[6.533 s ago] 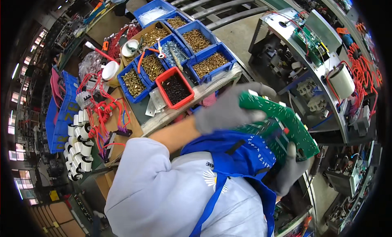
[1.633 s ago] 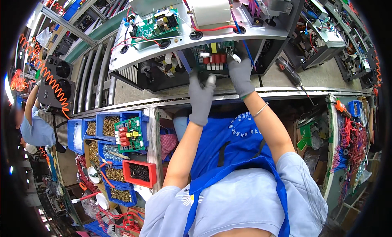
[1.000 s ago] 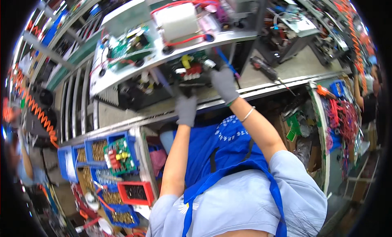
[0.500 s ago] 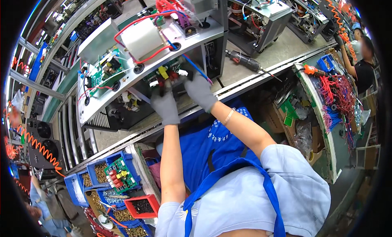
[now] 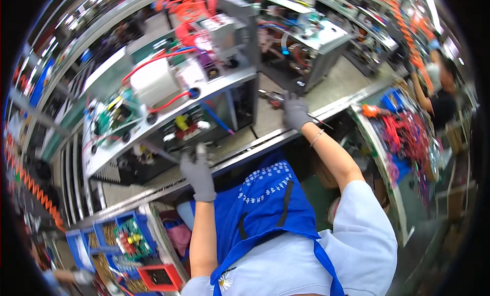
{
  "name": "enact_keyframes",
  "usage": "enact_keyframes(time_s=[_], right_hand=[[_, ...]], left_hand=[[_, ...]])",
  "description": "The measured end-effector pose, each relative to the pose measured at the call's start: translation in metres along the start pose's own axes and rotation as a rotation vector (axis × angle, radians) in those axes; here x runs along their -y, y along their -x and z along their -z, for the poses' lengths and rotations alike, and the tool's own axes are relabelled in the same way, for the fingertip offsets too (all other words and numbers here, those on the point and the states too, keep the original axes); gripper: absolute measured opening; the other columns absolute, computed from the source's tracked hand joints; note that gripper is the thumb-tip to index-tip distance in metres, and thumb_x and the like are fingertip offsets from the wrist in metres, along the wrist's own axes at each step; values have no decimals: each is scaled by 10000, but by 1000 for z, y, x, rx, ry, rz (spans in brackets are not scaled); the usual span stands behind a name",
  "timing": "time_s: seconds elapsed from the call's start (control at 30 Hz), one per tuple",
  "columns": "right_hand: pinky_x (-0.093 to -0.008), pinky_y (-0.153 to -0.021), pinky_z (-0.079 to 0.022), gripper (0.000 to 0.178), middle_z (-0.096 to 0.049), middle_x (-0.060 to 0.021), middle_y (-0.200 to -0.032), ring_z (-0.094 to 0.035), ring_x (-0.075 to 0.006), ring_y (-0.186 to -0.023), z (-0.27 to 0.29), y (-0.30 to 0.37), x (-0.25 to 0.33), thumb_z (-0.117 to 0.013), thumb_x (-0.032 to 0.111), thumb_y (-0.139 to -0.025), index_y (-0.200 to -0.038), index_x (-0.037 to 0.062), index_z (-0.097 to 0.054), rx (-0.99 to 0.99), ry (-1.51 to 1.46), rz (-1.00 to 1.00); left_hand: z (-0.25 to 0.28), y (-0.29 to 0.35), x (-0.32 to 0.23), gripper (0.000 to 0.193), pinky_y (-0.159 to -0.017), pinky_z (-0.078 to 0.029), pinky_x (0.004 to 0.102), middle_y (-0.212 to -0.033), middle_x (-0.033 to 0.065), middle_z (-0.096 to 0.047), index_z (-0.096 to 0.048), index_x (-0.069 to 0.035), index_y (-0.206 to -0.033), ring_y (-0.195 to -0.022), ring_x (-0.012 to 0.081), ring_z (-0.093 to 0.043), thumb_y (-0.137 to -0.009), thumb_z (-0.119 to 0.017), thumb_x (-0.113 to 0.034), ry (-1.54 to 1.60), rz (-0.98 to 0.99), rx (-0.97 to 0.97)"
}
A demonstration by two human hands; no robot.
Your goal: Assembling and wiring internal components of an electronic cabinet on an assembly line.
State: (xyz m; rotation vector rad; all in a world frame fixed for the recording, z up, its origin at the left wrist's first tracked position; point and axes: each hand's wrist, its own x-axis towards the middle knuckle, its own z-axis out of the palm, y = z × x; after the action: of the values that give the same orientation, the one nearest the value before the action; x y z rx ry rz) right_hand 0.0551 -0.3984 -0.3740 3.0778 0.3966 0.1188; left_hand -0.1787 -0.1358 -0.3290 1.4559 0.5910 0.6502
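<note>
My right hand (image 5: 296, 113), in a grey glove, is closed over the body of a power screwdriver (image 5: 275, 99) lying on the bench. The tool's rear end shows to the left of the glove, and its thin bit sticks out to the right. My left hand (image 5: 197, 174), gloved alike, is before the open front of a metal chassis (image 5: 209, 94), fingers up and apart, with nothing visible in them. Inside the chassis, just beyond those fingertips, is a circuit board with a yellow part (image 5: 182, 123). A blue cable (image 5: 217, 117) hangs from the chassis top.
A white cylinder (image 5: 153, 82) and a green board (image 5: 109, 112) sit on the chassis. Another unit (image 5: 326, 38) stands farther right. Blue bins of screws and a red tray (image 5: 159, 277) are at lower left; wire bundles (image 5: 408, 135) lie at right, near another person (image 5: 444, 99).
My right hand has left the chassis opening and moved right onto the power screwdriver. My left hand has drawn back slightly from the board. The whole view has shifted a little.
</note>
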Motion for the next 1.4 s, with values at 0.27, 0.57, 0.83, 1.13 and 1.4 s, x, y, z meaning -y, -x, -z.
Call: enact_keyframes(time_s=[0.27, 0.57, 0.83, 1.13, 1.4], right_hand=[[-395, -689, -538, 440, -634, -146, -807, -680, -275, -787, 33, -16, -7, -681, 184, -695, -1096, 31, -583, 258, -732, 23], [-215, -440, -407, 264, -567, -7, -701, -520, -68, -495, 180, -2, 18, -678, 238, -874, -1041, 45, -611, 90, -1625, 85], [-359, -868, -484, 417, -561, -139, -996, -564, -227, -908, 181, 108, 51, -471, 279, -904, -1193, -17, -523, -530, -1744, 418], [-394, -1018, -433, 478, -594, -176, -1252, -575, -252, -1149, 118, 220, 88, -631, 47, -909, -1347, -64, -475, 86, -1437, 463], [-405, -970, -486, 637, -545, -189, -1361, -610, -291, -1155, 128, 188, 167, -523, 477, -986, -1397, -5, -454, -272, -1041, 1084]], left_hand=[[11, 68, 20, 132, -569, -494, 219, -872, 77, -660, -586, -22, -1058, -697, 109, -637, -958, -611, -105, 78, 138, 255], [5, 74, -19, 184, -705, -526, 309, -868, 89, -683, -644, -25, -1000, -762, 145, -648, -891, -695, -165, 34, 17, 332], [-39, 68, -101, 766, -1085, -353, 489, -1254, 160, -564, -479, -64, -1339, -1252, 346, -504, -640, -764, -197, -206, -920, 267], [8, 59, -74, 587, -943, -443, 454, -1004, 143, -626, -558, -77, -1109, -999, 359, -615, -551, -729, -141, -512, -726, 527], [114, 65, -78, 528, -1030, -393, 448, -1012, 109, -610, -571, -99, -1116, -1047, 313, -598, -604, -700, -85, -851, -703, 498]])
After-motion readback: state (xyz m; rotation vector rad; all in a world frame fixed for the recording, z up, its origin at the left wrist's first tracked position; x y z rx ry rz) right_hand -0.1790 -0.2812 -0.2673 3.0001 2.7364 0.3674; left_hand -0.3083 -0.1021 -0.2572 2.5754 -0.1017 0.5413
